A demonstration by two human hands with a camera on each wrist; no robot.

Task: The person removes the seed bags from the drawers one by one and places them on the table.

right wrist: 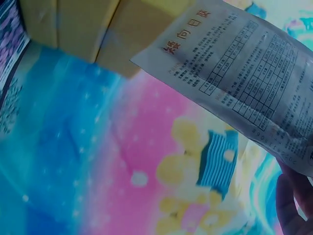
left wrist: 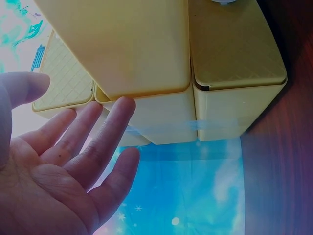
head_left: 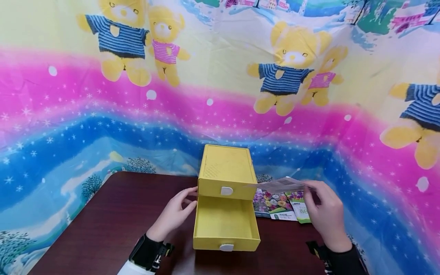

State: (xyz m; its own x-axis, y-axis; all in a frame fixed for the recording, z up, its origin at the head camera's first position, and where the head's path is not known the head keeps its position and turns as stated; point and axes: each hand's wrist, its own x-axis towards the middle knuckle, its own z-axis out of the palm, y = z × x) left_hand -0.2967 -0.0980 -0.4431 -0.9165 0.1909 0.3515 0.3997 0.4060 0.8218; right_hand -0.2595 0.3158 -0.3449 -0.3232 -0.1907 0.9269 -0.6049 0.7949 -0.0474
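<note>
A yellow drawer unit (head_left: 227,164) stands on the dark table, its top drawer closed and the drawer below pulled out (head_left: 225,217) toward me. My left hand (head_left: 175,212) is at the unit's left side, fingertips right by its wall. In the left wrist view its fingers (left wrist: 100,139) are spread and relaxed, holding nothing. My right hand (head_left: 324,214) pinches a thin seed packet (head_left: 280,184) by its right end, at the height of the top drawer. The right wrist view shows the packet's printed back (right wrist: 234,78), with text and tables.
Several colourful flower seed packets (head_left: 282,205) lie on the table to the right of the unit, partly beneath the raised one. White pull tabs (head_left: 226,247) mark the drawer fronts. A patterned cloth (head_left: 165,126) with bears hangs behind the table (head_left: 113,214).
</note>
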